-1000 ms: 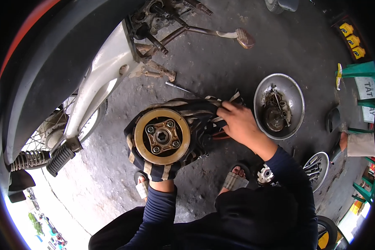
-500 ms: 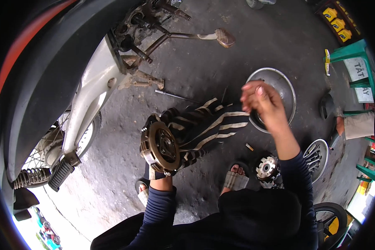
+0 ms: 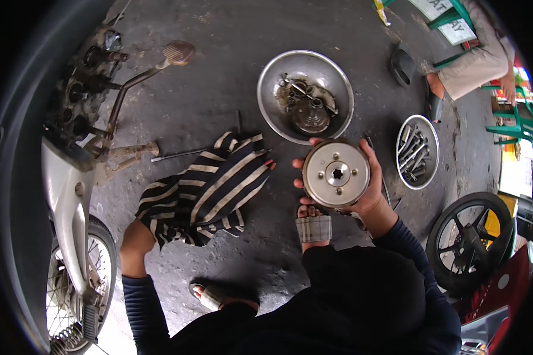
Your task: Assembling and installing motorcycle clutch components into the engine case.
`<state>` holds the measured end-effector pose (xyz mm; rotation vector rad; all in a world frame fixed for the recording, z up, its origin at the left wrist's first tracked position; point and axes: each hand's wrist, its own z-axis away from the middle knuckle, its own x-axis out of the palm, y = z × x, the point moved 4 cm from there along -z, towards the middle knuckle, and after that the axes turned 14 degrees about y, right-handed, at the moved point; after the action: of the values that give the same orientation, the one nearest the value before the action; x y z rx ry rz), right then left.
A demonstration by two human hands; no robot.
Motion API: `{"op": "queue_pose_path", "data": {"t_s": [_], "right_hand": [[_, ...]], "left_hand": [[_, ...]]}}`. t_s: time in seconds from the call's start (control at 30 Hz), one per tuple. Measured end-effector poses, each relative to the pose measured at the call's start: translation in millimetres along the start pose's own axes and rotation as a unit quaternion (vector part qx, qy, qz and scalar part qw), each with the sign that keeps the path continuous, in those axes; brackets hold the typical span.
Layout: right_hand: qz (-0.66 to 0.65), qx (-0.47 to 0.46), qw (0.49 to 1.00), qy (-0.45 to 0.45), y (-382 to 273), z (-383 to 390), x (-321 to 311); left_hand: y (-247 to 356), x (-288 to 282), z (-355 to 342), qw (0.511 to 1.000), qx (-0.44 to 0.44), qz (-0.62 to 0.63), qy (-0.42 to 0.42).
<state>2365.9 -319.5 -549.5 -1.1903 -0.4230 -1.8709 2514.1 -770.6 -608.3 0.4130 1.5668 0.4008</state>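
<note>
My right hand [image 3: 371, 197] grips a round silver metal clutch assembly [image 3: 327, 188], with a splined centre hole and small bolt holes facing up, its fingers round the rim. My left hand [image 3: 132, 247] is at the lower left in a black-and-cream striped cloth [image 3: 207, 189], its fingers hidden by the folds. Just beyond the clutch part stands a steel basin [image 3: 267, 93] with greasy metal parts [image 3: 310, 119]. A thin metal tool [image 3: 172, 156] lies on the floor beside the cloth.
A motorbike's frame [image 3: 68, 195] and pedal [image 3: 177, 53] line the left. At right are an oval steel bowl [image 3: 433, 160] of wrenches, a loose black wheel [image 3: 441, 254], green plastic chairs [image 3: 518, 125] and another person's leg [image 3: 471, 77]. My sandalled feet [image 3: 312, 231] are below.
The clutch assembly has passed from my left hand to my right and turned other face up. The cloth and left hand have moved left. The view has swung rightward.
</note>
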Motion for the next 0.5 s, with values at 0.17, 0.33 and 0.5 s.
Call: {"op": "queue_pose_path", "data": {"t_s": [0.17, 0.33, 0.5], "right_hand": [[0.073, -0.228, 0.948, 0.212, -74.5, 106.4, -38.0], [0.101, -0.285, 0.884, 0.357, -78.7, 168.3, -93.4], [-0.003, -0.201, 0.952, 0.232, -42.5, 154.2, -84.0]], "left_hand": [[63.6, -20.7, -42.8, 0.926, -0.133, -0.187, -0.300], [229.2, 171.1, -63.6, 0.749, -0.286, 0.516, -0.302], [292.3, 261.4, -88.2, 0.809, -0.254, 0.494, -0.192]]}}
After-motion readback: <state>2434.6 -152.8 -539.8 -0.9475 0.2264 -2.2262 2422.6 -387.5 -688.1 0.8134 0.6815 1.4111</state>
